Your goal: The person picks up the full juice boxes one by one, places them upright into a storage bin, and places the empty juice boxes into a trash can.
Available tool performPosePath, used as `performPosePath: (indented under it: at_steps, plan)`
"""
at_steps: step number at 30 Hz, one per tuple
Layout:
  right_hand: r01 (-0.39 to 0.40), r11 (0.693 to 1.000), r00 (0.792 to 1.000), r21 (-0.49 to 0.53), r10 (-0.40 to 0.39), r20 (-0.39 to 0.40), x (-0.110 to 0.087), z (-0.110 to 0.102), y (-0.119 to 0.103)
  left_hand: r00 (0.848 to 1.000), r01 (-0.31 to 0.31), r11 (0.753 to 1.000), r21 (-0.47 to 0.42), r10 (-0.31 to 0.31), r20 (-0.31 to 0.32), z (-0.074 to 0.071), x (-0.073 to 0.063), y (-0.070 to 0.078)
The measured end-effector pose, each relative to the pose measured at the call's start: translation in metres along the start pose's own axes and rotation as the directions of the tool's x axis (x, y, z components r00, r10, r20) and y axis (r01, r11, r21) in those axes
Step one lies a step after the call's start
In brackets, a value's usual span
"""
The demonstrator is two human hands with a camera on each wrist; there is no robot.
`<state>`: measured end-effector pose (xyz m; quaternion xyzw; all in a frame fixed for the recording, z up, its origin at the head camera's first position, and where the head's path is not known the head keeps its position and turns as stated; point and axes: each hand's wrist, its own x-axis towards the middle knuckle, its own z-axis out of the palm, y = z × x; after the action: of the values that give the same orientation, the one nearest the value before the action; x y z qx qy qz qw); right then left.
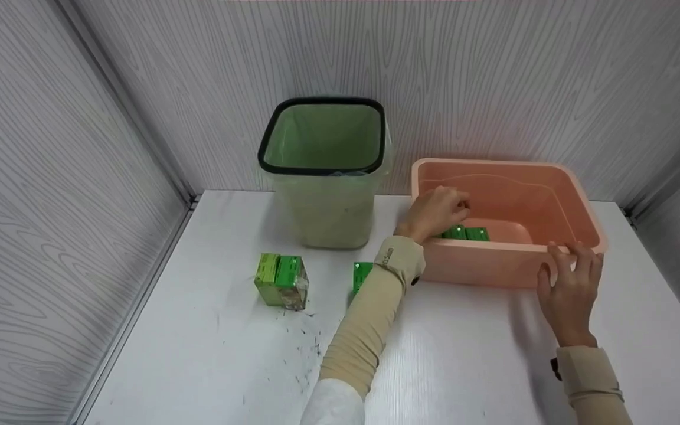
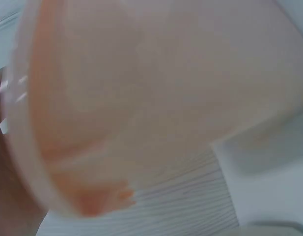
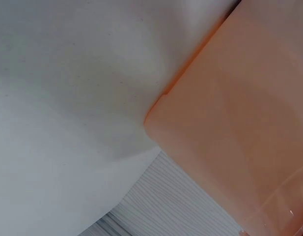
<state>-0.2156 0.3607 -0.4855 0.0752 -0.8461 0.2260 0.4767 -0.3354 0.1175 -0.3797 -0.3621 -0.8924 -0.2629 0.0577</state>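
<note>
Tan left sleeve [image 1: 355,336], pink tub [image 1: 481,265] opening upward, long axis running left-to-right

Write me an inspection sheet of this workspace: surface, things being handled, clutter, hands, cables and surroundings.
Surface: white table, with dark marks left of the left sleeve.
Job's things: pink bin with at least two green boxes inside; two more boxes stand side by side on the table, another box partly hidden by that sleeve.
Clutter: green bin with a black rim; its use is unclear.
Left hand: reaches into the pink bin; whether it holds anything is hidden.
Right hand: grips the near rim.
Cables: nothing seen.
Surroundings: grey wood-grain panels.
</note>
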Motion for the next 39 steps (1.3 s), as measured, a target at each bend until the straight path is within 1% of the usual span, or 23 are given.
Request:
performPosePath:
  at_steps: [2,4,6,8,11,13,16,21,25,29,34,39]
  plan:
    - [0.004,1.000,1.000,0.010,-0.004,-0.002,0.002,0.002,0.000,0.999,-0.006,1.000,0.020,0.007,-0.039,-0.011,-0.007,-0.001]
    - [0.010,1.000,1.000,0.020,-0.010,-0.004,0.003,0.004,0.000,0.998,-0.011,1.000,0.019,0.012,-0.063,-0.020,-0.014,-0.003]
    - [0.015,1.000,1.000,0.022,-0.015,-0.007,0.004,0.004,0.000,0.997,-0.025,0.999,0.026,0.026,-0.070,-0.028,-0.021,-0.004]
    - [0.014,1.000,1.000,0.023,-0.013,-0.015,0.006,0.004,0.000,0.997,-0.035,0.999,0.028,0.037,-0.063,-0.034,-0.027,-0.004]
    - [0.006,1.000,1.000,0.017,-0.005,-0.023,0.007,0.002,0.001,0.997,-0.045,0.998,0.044,0.047,-0.057,-0.042,-0.034,-0.004]
    - [0.000,1.000,1.000,0.017,0.001,-0.025,0.007,0.002,0.002,0.996,-0.051,0.997,0.065,0.055,-0.070,-0.045,-0.039,-0.004]
    - [-0.003,1.000,1.000,0.012,0.003,-0.020,0.006,0.002,0.003,0.992,-0.050,0.995,0.083,0.059,-0.109,-0.047,-0.045,-0.005]
    - [-0.005,1.000,1.000,0.011,0.005,-0.025,0.004,0.001,0.005,0.983,-0.053,0.994,0.099,0.069,-0.169,-0.045,-0.055,-0.006]
    - [-0.020,1.000,0.999,0.014,0.021,-0.030,0.000,0.002,0.005,0.979,-0.053,0.991,0.122,0.076,-0.190,-0.045,-0.063,-0.009]
    - [-0.034,0.999,0.999,0.017,0.034,-0.035,-0.002,0.002,0.006,0.978,-0.043,0.993,0.106,0.064,-0.201,-0.044,-0.072,-0.014]
    - [-0.018,1.000,0.999,0.019,0.018,-0.041,0.002,0.005,0.008,0.970,-0.035,0.994,0.099,0.058,-0.238,-0.046,-0.082,-0.020]
    - [-0.009,1.000,0.999,0.026,0.010,-0.045,0.003,0.008,0.010,0.961,-0.047,0.992,0.115,0.076,-0.266,-0.050,-0.092,-0.025]
